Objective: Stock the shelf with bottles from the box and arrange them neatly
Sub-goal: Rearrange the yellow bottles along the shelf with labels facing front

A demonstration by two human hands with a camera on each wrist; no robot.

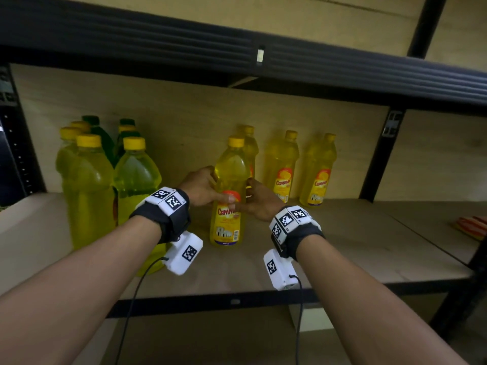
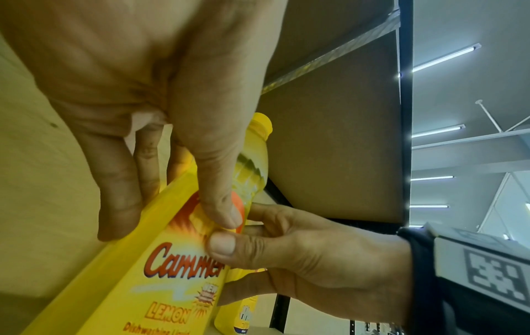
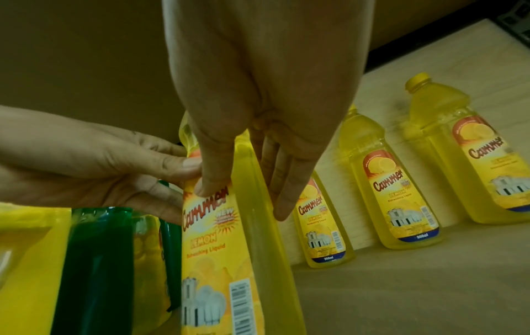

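Note:
A yellow Cammer lemon dishwashing bottle stands upright near the middle of the wooden shelf board. My left hand grips it from the left, thumb on the front label and fingers behind. My right hand holds it from the right, its thumb just below the left thumb. In the left wrist view the same bottle sits between thumb and fingers of my left hand, with the right hand beside it. The right wrist view shows the bottle, my right hand and the left hand.
Three matching yellow bottles stand along the back wall, one directly behind the held bottle. Several larger yellow-green bottles and green ones crowd the left. The upper shelf beam hangs low overhead. A black post stands right.

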